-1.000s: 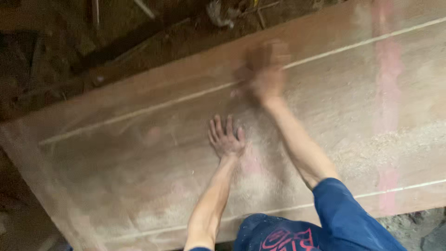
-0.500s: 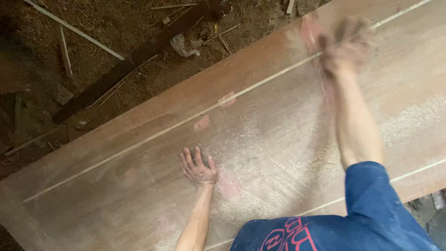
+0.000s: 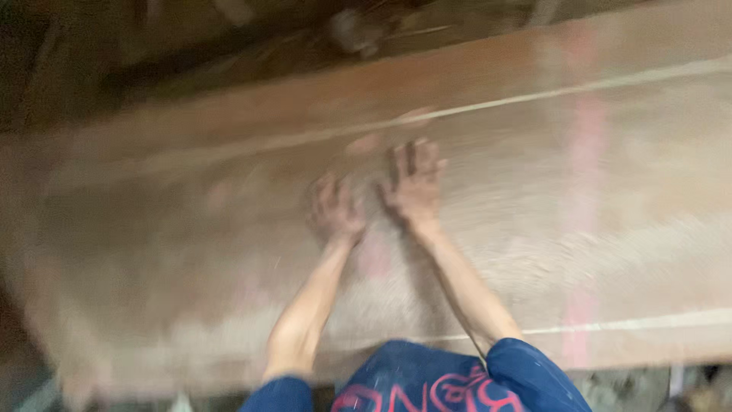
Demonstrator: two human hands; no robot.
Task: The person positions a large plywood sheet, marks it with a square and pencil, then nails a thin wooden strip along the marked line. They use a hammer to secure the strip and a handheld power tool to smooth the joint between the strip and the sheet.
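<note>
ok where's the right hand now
In the head view the right hand lies flat on the dusty wooden board, near centre, beside the left hand, below the pale line.

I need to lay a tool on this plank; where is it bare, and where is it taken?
Bare wood lies on the wide plank right of the right hand, between the two pale lines, and left of the left hand toward the plank's blurred end. The middle is taken: both hands press flat there, side by side. Dark ground with debris borders the far edge.
</note>
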